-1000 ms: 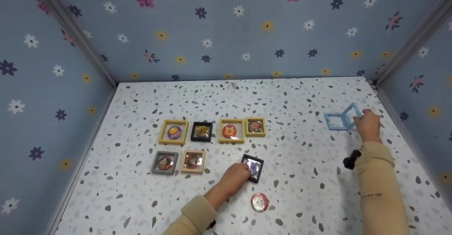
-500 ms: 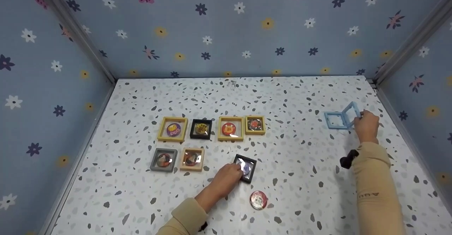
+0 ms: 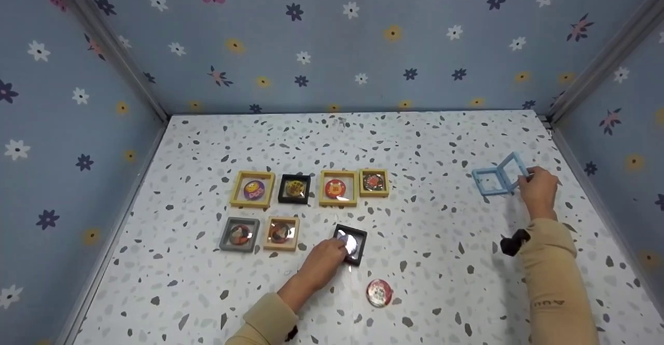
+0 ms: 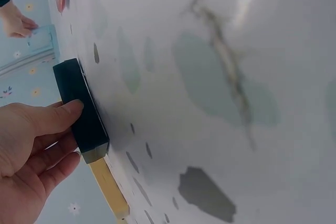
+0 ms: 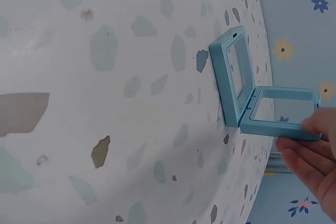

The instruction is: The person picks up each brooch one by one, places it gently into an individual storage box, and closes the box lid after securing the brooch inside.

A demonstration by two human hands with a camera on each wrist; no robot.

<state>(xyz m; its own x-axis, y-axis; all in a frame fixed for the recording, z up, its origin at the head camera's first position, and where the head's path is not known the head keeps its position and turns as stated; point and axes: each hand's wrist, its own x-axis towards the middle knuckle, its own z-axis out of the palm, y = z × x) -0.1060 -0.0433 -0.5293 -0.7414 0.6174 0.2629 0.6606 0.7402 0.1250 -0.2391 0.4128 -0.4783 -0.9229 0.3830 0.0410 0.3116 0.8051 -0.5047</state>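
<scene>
In the head view my left hand (image 3: 322,262) grips a small black display frame (image 3: 358,256) with a clear window, low at the table's middle. Glare hides most of what is inside. The left wrist view shows the thumb on the black frame's (image 4: 81,106) side and the fingers curled behind it. Far to the right, my right hand (image 3: 538,192) holds a light blue display frame (image 3: 492,193), hinged wide apart. Seen from the right wrist, thumb and fingers pinch the raised half of the blue frame (image 5: 278,128); its other half lies on the table.
A red and white round badge (image 3: 379,293) lies loose in front of the black frame. To the left and behind stand several closed frames with badges inside, among them a yellow one (image 3: 234,189), a grey one (image 3: 224,236) and a peach one (image 3: 268,238). Flowered walls (image 3: 332,39) enclose the table.
My left hand has slid the black frame leftwards, towards the peach frame. The blue frame has turned slightly and shifted a little left in my right hand.
</scene>
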